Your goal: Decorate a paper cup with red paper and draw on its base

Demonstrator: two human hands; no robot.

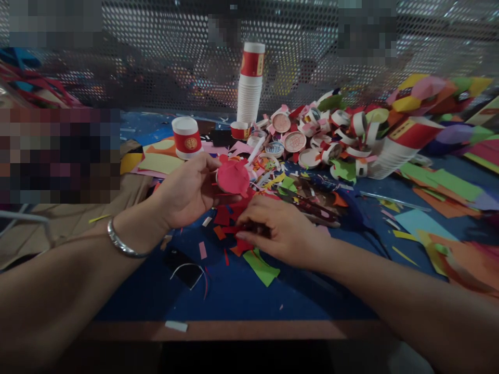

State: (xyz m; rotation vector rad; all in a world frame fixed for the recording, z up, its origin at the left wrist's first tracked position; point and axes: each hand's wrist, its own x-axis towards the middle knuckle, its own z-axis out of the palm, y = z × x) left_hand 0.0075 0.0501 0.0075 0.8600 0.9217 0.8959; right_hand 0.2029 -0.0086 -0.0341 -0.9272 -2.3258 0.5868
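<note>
My left hand (187, 195) holds up a round piece with a pinkish-red paper face (234, 176) and a pale rim, gripped at its edge between thumb and fingers. What lies behind the paper face is hidden. Just below and to the right, my right hand (278, 228) is low over the table with its fingers curled. Its thumb and fingertips close around a red paper scrap (231, 229). More red scraps (223, 214) lie beneath both hands, and a green paper piece (262, 267) rests just in front of the right hand.
A red-and-white paper cup (186, 137) stands upside down at the back left. Behind it rises a tall cup stack (250, 85); another cup stack (401, 148) leans at right. Cut cup pieces (294, 140) are heaped between them. Coloured paper (424, 226) covers the right side.
</note>
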